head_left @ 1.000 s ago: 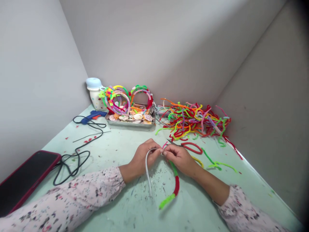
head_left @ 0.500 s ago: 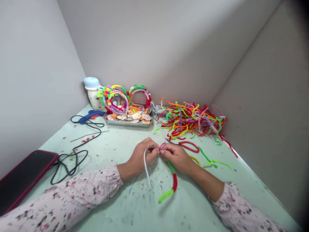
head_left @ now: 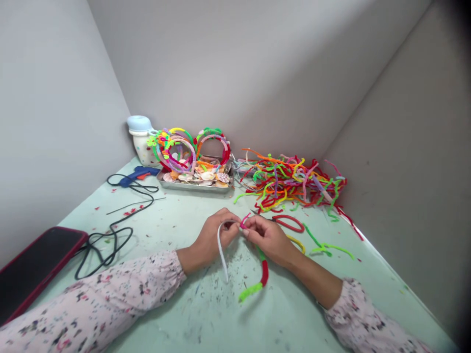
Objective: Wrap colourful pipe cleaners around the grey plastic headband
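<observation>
Between my two hands, above the middle of the table, is a headband (head_left: 222, 252); its bare white end curves down on the left. Green and red fuzzy wrapping covers its other end, hanging below my right hand. My left hand (head_left: 218, 234) is closed on the bare band. With thumb and fingertips together, my right hand (head_left: 270, 239) pinches a pink pipe cleaner (head_left: 244, 221) where it wraps the band; a short pink tip sticks up. Scissors with red handles (head_left: 289, 223) lie just behind my right hand, partly hidden by it.
A metal tray (head_left: 195, 187) holds seashells and several wrapped headbands at the back. Right of it lies a heap of pipe cleaners (head_left: 290, 181). On the left are a blue glue gun (head_left: 136, 175), its looping black cord, a phone (head_left: 40, 267) and a white cup (head_left: 143, 142).
My right fingers have shifted slightly around the pink pipe cleaner, and its upright tip looks shorter. The headband's hanging ends have swung slightly up and left.
</observation>
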